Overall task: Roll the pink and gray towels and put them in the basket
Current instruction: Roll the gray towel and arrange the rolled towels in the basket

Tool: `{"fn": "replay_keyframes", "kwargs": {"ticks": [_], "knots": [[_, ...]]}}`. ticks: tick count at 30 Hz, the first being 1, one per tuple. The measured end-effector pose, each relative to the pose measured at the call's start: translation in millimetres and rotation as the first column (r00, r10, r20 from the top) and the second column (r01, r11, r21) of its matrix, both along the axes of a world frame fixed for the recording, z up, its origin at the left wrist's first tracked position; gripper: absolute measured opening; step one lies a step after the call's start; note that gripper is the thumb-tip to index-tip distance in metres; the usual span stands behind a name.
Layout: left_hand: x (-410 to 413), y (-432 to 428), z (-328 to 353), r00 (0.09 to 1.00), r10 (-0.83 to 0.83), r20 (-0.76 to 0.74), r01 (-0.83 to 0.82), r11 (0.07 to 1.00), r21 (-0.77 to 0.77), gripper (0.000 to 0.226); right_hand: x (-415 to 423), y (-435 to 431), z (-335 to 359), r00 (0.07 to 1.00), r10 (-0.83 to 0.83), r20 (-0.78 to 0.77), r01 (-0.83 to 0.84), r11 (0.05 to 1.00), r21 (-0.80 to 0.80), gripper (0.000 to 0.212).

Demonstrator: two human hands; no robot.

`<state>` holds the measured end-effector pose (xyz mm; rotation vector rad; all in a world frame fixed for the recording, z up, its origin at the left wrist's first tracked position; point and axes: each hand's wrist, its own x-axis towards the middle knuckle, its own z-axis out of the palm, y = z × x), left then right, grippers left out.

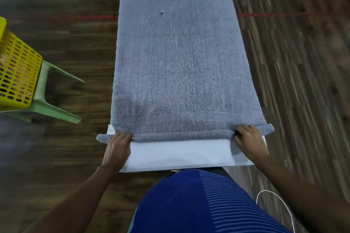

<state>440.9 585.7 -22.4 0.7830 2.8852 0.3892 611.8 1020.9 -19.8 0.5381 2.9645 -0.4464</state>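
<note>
A long gray towel (178, 58) lies flat along a narrow white-covered table (180, 155), stretching away from me. Its near end is turned over into a thin roll (181, 135) across the table's width. My left hand (118, 146) grips the roll near its left end, fingers curled over it. My right hand (248, 139) grips the roll near its right end in the same way. A yellow perforated basket (16, 70) stands at the far left on a green stool; something pinkish shows through its holes.
The green plastic stool (49, 104) stands on the dark wooden floor to the left of the table. A red line (265, 14) crosses the floor farther off. A white cord (280, 204) hangs by my blue-clad body at the bottom right.
</note>
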Motion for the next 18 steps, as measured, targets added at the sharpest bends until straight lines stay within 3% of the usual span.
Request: {"fn": "replay_keyframes", "kwargs": {"ticks": [2, 7, 10, 13, 16, 18], "knots": [[-2.9, -4.1, 5.3, 0.999, -0.017, 0.027, 0.018, 0.999, -0.037, 0.015, -3.8, 7.8, 3.3, 0.995, 0.008, 0.096, -0.007, 1.000, -0.008, 0.019], [-16.8, -4.4, 8.4, 0.963, 0.031, 0.266, -0.007, 0.996, -0.093, 0.031, -17.0, 10.3, 2.6, 0.972, -0.058, 0.227, 0.068, 0.997, -0.036, 0.027], [-20.7, 2.0, 4.1, 0.986, 0.103, 0.134, -0.078, 0.981, -0.179, 0.020, -19.5, 8.2, -0.7, 0.987, -0.134, 0.086, 0.128, 0.989, 0.072, 0.011], [-13.1, 10.1, 1.6, 0.987, 0.160, -0.018, -0.161, 0.986, -0.046, 0.011, -13.1, -1.0, -0.7, 0.986, -0.107, -0.132, 0.113, 0.993, 0.041, 0.016], [-2.9, 10.4, -3.1, 0.994, 0.108, 0.010, -0.108, 0.985, 0.134, 0.018, 3.6, -15.9, -6.4, 0.989, 0.072, -0.129, -0.065, 0.996, 0.058, 0.034], [6.7, 6.9, -7.8, 0.999, 0.044, -0.011, -0.043, 0.994, 0.099, 0.021, 13.3, -18.4, -10.7, 0.992, 0.102, -0.079, -0.096, 0.993, 0.073, 0.046]]}}
